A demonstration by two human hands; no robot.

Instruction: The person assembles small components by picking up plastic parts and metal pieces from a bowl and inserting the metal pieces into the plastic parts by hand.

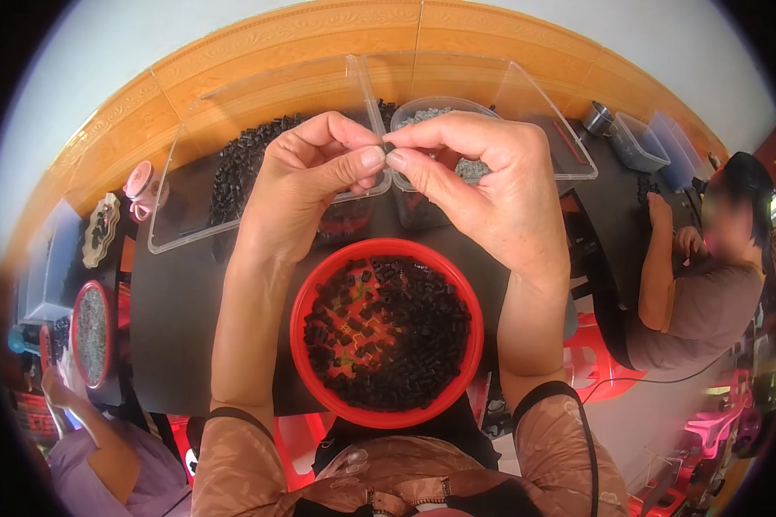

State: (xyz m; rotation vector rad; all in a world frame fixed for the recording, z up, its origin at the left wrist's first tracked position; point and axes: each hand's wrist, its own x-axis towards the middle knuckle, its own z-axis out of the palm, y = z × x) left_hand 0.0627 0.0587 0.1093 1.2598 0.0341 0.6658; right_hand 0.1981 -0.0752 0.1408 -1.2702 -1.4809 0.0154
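Note:
My left hand point(306, 177) and my right hand point(496, 185) meet fingertip to fingertip above the table. Between the pinched thumbs and forefingers is a small black piece point(389, 148), mostly covered by the fingers; its exact kind cannot be made out. Below my hands, close to my body, a red round basin point(300, 327) holds many short black cylindrical pieces point(422, 345). They lie thickest on its right side, and the patterned bottom shows through at the left. Behind my left hand, more black pieces point(237, 168) fill part of a clear plastic bin point(181, 211).
A clear tub point(405, 129) of small grey parts stands in a second clear bin point(582, 172). At right, a person point(707, 293) works at the table by a metal cup point(597, 118). Another person point(103, 457) sits at left near a red-rimmed tray point(78, 345). A pink mug point(142, 189) stands behind.

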